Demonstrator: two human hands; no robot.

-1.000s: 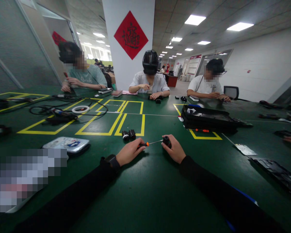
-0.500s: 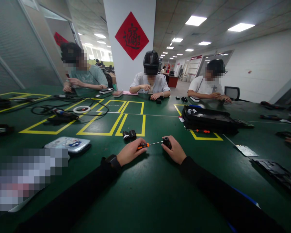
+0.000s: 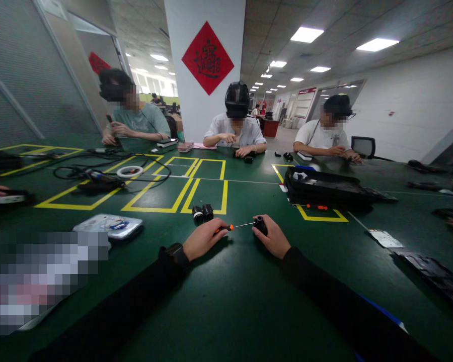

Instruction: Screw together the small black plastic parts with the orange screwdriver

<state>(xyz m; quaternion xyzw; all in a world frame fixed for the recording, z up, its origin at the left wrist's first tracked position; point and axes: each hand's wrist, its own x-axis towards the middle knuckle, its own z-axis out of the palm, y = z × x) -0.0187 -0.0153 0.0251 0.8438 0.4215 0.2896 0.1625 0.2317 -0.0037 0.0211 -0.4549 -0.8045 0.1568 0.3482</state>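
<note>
My left hand [image 3: 204,238] is closed round the handle of an orange and black screwdriver [image 3: 226,228], whose thin shaft points right. In my right hand [image 3: 274,238] is a small black cylindrical part [image 3: 260,224], gripped between thumb and fingers. The shaft's tip reaches the left side of this part; whether it sits in a screw is too small to tell. Just beyond my left hand, two short black cylinders [image 3: 203,212] stand side by side on the green table [image 3: 226,301].
Stacked black trays [image 3: 324,186] lie right of centre, near a red screwdriver [image 3: 317,206]. A phone [image 3: 109,226] is at left, with cables [image 3: 94,176] and a white ring [image 3: 130,172] beyond. Three people sit across the table; other hands show at both side edges.
The view has shifted slightly, moving the scene a little right and down. My left hand appears rolled slightly over the screwdriver handle, which shows less. Both hands keep their holds.
</note>
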